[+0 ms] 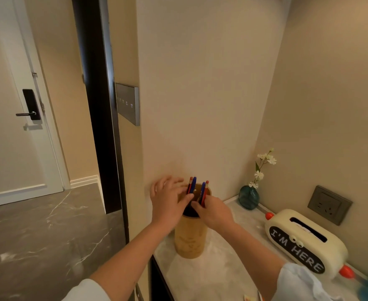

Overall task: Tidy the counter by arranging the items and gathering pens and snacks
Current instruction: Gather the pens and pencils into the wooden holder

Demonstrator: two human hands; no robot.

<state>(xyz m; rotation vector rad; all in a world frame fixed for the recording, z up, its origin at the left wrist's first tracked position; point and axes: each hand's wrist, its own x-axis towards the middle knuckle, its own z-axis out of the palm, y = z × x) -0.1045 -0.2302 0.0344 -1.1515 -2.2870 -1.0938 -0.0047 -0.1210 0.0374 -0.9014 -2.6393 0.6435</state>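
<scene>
Pens stand in the bamboo holder near the counter's left end, where both hands meet at its rim. Her left hand is spread, thumb on the rim; her right hand pinches two pens. Gathering looks nearly finished; snacks come next, with tissue box and vase beyond.

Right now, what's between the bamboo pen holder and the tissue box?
Only bare marble counter between the bamboo pen holder and tissue box, in the head view.
</scene>
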